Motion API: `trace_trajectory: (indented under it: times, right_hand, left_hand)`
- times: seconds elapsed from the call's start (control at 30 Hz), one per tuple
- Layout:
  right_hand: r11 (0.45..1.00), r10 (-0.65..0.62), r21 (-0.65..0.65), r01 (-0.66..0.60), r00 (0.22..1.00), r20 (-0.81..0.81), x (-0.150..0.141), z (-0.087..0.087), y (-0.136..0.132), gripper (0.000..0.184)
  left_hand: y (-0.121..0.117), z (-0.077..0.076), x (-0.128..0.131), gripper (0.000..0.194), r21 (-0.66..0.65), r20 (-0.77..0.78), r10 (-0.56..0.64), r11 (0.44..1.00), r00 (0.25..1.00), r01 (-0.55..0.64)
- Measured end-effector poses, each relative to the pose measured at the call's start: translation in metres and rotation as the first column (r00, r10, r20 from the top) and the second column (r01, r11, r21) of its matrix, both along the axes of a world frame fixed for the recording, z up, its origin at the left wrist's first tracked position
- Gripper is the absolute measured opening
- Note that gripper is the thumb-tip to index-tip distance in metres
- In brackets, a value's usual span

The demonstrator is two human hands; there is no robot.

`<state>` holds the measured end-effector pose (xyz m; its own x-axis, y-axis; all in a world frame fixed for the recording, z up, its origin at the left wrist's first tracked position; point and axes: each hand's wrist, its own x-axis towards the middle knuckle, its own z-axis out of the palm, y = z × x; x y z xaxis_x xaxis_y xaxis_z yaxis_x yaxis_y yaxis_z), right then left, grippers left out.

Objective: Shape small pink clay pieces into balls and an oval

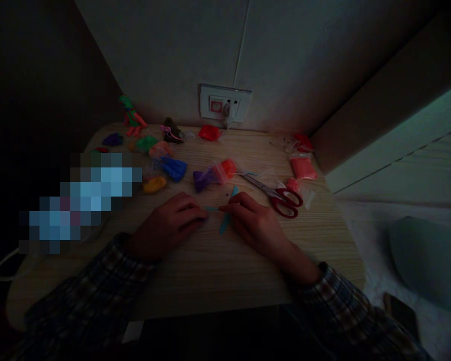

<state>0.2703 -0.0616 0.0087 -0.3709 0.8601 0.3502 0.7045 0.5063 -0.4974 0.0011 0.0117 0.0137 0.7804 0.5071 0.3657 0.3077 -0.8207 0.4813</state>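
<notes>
My left hand (171, 223) rests on the wooden table (218, 271) with its fingers curled, pinching one end of a thin teal strip of clay (212, 208). My right hand (253, 220) is closed round a flat teal modelling tool (227, 213), held upright-slanted, its lower part touching the table beside the strip. Both hands meet at the table's middle. Red-handled scissors (280, 195) lie just right of my right hand.
Small bags of coloured clay lie behind the hands: purple (205, 178), orange (228, 167), blue (173, 168), yellow (154, 184), red (303, 168). A green and red clay figure (130, 115) stands at the back left. A wall socket (225, 103) is behind the table.
</notes>
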Motion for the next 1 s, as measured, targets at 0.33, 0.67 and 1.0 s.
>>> trace_trajectory:
  times: [0.33,0.67,1.0]
  right_hand:
    - [1.000,-0.015,-0.022,0.016,1.000,0.023,0.002,0.003,0.000,0.022]
    - [0.996,0.071,-0.055,-0.072,0.997,-0.016,0.005,0.011,0.001,0.015]
    - [0.994,0.084,-0.066,-0.082,0.996,0.028,0.005,0.005,0.000,0.014]
  left_hand:
    - [-0.002,0.004,0.003,0.006,-0.077,-0.036,-0.030,0.997,0.999,0.027]
    - [0.000,0.001,0.001,0.011,-0.091,-0.042,0.023,0.996,0.999,-0.027]
    - [0.000,0.002,0.002,0.010,-0.093,-0.054,0.064,0.993,0.997,-0.068]
